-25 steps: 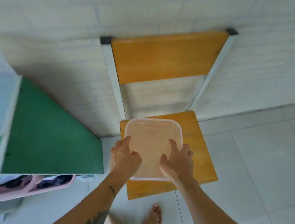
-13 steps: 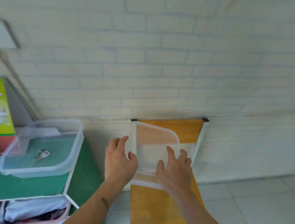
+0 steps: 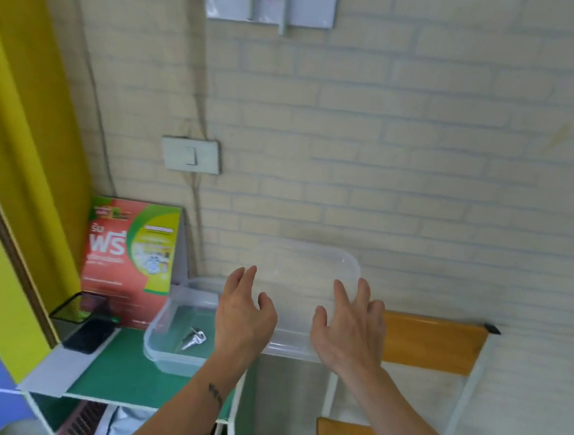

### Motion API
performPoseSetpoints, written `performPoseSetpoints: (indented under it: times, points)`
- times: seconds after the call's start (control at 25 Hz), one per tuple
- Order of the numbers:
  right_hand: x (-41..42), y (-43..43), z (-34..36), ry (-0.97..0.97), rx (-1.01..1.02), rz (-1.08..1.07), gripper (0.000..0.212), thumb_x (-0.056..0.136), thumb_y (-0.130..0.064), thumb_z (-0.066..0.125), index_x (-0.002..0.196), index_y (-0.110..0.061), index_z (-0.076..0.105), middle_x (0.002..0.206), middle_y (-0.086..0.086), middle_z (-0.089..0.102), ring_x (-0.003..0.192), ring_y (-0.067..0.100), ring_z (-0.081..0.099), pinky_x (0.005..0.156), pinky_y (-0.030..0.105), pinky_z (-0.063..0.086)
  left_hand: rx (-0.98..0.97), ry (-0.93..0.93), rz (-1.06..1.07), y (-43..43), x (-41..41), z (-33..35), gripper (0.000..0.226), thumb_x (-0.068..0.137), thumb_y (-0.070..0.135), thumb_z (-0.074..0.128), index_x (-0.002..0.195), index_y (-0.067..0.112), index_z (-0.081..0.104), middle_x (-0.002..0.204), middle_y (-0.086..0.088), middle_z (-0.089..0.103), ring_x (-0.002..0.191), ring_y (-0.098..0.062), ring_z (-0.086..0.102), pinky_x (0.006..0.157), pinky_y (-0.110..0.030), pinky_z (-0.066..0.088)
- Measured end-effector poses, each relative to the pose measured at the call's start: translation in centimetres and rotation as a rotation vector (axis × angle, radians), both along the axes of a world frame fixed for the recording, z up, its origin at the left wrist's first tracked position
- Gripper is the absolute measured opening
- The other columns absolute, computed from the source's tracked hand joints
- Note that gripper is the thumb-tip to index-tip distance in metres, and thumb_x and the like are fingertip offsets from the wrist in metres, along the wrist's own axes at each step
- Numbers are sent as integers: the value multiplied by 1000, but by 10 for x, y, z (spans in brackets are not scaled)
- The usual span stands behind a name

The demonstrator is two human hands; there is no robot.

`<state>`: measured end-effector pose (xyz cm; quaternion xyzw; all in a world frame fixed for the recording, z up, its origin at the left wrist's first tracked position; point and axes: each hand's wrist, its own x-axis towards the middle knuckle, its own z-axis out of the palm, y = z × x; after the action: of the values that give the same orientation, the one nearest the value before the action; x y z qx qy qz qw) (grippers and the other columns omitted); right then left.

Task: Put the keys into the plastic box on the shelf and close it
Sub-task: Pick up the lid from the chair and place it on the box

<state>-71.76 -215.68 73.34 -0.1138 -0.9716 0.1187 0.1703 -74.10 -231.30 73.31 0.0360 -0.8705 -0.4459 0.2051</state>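
Our left hand (image 3: 243, 320) hid part of the open plastic box (image 3: 166, 341); keys (image 3: 194, 337) lay inside. With our right hand (image 3: 348, 332), both gripped the blurred clear lid (image 3: 304, 287).

Clear smooth plastic box (image 3: 171, 314) and lid (image 3: 307, 287); shiny metal keys (image 3: 194, 337); glossy wood chair (image 3: 430, 342); matt green shelf top (image 3: 136, 373).

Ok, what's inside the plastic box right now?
The keys lie on the floor of the plastic box. Its right part is hidden behind the left hand and the lid.

Two hands (image 3: 245, 320), one lid (image 3: 307, 287), one box (image 3: 172, 342), one key bunch (image 3: 195, 337).
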Motion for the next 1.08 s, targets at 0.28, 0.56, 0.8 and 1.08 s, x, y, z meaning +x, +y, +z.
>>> performPoseSetpoints:
  times: [0.28, 0.56, 0.8, 1.08]
  points:
    - [-44, -118, -10, -148, -12, 71, 63, 93, -51, 27, 149, -23, 24, 158, 7, 15, 123, 36, 33, 101, 46, 37, -35, -84, 0, -122, -49, -9, 49, 89, 18, 50, 138, 13, 51, 146, -4, 47, 130, -26, 47, 108, -37, 38]
    - [-69, -169, -50, -319, 14, 52, 57, 93, -50, 26, 143, -23, 30, 151, 6, 25, 115, 33, 37, 95, 43, 38, -85, -268, -90, -173, -75, -54, 55, 89, 19, 48, 144, 14, 41, 142, -8, 46, 125, -28, 48, 104, -40, 41]
    - [-76, -172, -72, -371, 33, 41, 60, 92, -52, 26, 145, -24, 28, 153, 6, 22, 116, 33, 37, 96, 45, 39, -69, -307, -89, -177, -82, -83, 54, 86, 16, 49, 140, 11, 45, 141, -9, 48, 124, -29, 47, 105, -42, 40]
    - [-87, -177, -76, -399, 80, 56, 61, 92, -52, 28, 146, -22, 27, 155, 8, 20, 119, 34, 37, 96, 44, 40, -64, -315, -88, -183, -86, -95, 54, 85, 12, 49, 139, 10, 45, 135, -10, 49, 118, -29, 49, 101, -42, 42]
